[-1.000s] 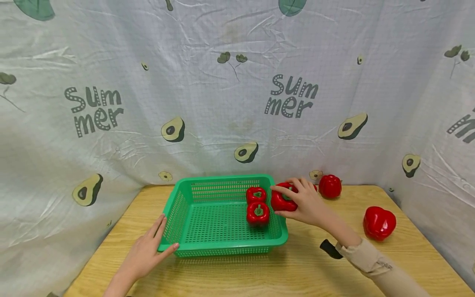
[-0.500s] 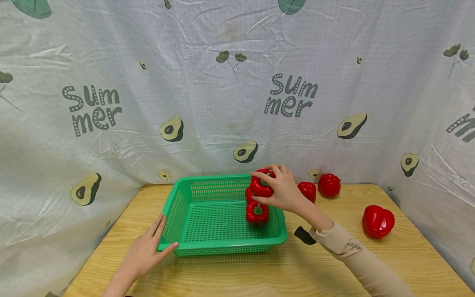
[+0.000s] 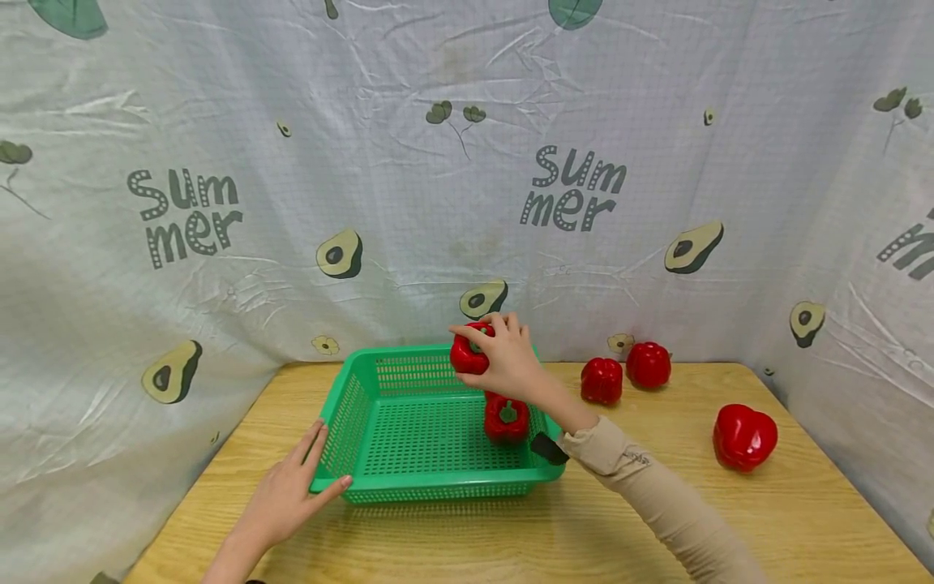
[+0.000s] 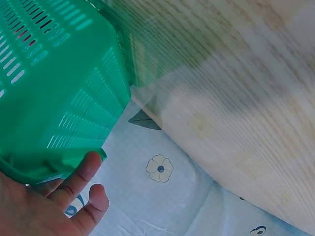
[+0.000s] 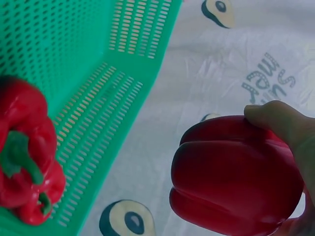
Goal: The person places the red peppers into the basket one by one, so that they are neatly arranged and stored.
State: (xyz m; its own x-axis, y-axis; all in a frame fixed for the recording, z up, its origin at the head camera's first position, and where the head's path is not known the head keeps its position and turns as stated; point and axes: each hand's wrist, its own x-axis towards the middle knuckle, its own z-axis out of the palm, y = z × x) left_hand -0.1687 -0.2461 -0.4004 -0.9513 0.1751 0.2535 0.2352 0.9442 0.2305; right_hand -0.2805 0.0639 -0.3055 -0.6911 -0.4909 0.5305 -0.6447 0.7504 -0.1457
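Observation:
My right hand (image 3: 512,363) grips a red bell pepper (image 3: 465,355), thumb and fingers around its sides, above the back of the green plastic basket (image 3: 438,487). Up close in the right wrist view, this bell pepper (image 5: 231,174) shows smooth lobes and is apart from the basket wall. Inside the basket on the right, one red bell pepper (image 3: 506,423) with a green stem stands in front of another, mostly hidden by my right hand. At the basket's front left corner, my left hand (image 3: 277,496) rests on the rim with fingers extended.
Two red bell peppers, one nearer (image 3: 601,381) and one behind it (image 3: 649,365), stand at the table's back right. Another bell pepper (image 3: 744,438) lies farther right. A printed cloth (image 3: 409,178) hangs behind the wooden table (image 3: 657,470).
My right hand has carried the bell pepper leftward from the basket's right side to above its back rim. A bell pepper behind the hand has come into view. My left hand has stayed put.

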